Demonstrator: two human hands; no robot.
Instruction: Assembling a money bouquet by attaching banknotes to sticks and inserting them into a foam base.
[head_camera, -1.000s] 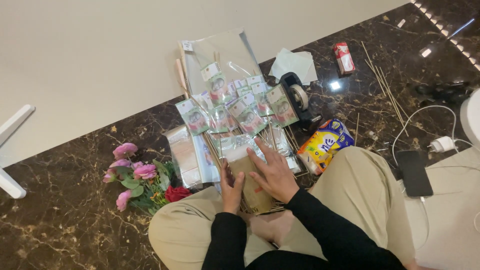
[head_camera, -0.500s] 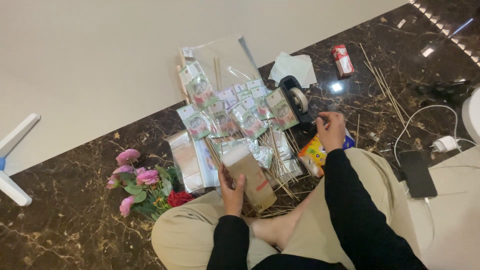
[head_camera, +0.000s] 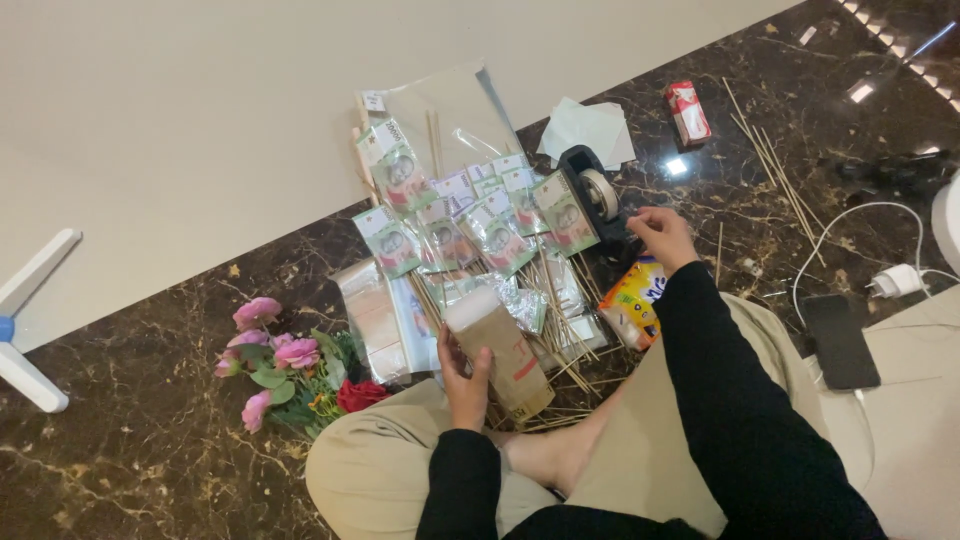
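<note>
— So, what are the fingers doing?
— Left hand (head_camera: 466, 380) grasps a brown paper envelope (head_camera: 503, 355); right hand (head_camera: 661, 236) pinches at the black tape dispenser (head_camera: 597, 196), at two o'clock from the envelope.
— And around them?
— Sleeved banknotes on sticks (head_camera: 470, 225) at twelve, pink flowers (head_camera: 285, 365) at nine, a phone (head_camera: 840, 340) at three.

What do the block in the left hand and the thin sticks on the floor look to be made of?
The block in the left hand looks like foam wrapped in matte brown paper: pale top, creased tan sides. The sticks look like bare wood or bamboo skewers: pale tan, thin, straight. Neither is certain by look.
</note>
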